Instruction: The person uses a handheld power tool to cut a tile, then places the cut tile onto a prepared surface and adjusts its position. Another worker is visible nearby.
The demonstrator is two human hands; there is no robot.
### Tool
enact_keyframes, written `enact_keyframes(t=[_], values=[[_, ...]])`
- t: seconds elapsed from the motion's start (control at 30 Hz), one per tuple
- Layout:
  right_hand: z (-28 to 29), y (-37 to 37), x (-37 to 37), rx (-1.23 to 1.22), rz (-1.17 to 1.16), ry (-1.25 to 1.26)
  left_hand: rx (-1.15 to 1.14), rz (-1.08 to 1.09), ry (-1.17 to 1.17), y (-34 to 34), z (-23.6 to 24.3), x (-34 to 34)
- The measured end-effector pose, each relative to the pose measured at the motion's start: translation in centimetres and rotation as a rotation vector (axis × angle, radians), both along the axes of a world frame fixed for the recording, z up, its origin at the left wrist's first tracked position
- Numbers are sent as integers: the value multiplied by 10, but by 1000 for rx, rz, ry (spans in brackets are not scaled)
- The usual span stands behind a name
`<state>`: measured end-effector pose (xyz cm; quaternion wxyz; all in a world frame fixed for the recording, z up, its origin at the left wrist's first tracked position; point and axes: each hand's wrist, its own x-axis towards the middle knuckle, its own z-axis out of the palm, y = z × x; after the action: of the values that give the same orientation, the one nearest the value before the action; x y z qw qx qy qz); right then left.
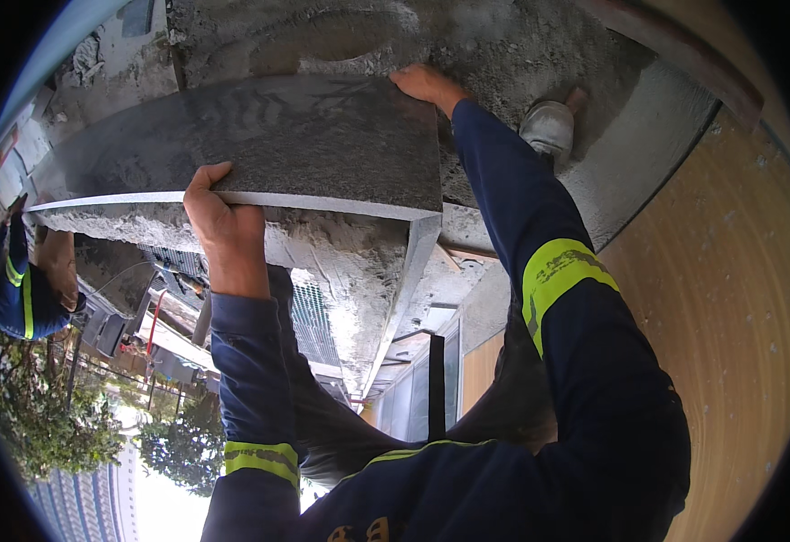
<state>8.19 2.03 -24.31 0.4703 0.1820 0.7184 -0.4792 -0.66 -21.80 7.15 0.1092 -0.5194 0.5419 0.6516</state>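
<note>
A long dark grey stone slab (pixel 323 135) with a pale front edge lies across rough, cement-covered ground. My left hand (pixel 223 217) grips this front edge, the thumb on top and the other fingers mostly hidden underneath. At the slab's far right corner, my right hand (pixel 429 86) is closed over the edge, its fingertips partly hidden. Below the front edge, a mortar-smeared upright face (pixel 341 262) shows. Just beyond my right forearm is a dusty, rounded grey-white thing (pixel 549 128); I cannot tell whether it is a shoe or a tool.
Another person (pixel 29 280) in navy clothing with yellow bands is at the slab's far left end. Wet grey mortar (pixel 503 54) covers the ground behind the slab. A wood-patterned panel (pixel 711 298) runs down the right side. Metal grating (pixel 314 321) shows below the slab.
</note>
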Motion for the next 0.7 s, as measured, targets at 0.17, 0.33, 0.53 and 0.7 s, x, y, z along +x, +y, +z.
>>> enact_keyframes(t=[0.17,0.33,0.53,0.7], values=[[5,2,5,-12,-37,7,-50,83,16,-4,-3,-2],[6,-2,8,13,-68,-39,-8,70,45,-6,2,6],[-21,-8,19,29,-41,8,40,152,15,-8,1,12],[-4,-8,14,15,-68,-36,-17,126,25,11,11,12]])
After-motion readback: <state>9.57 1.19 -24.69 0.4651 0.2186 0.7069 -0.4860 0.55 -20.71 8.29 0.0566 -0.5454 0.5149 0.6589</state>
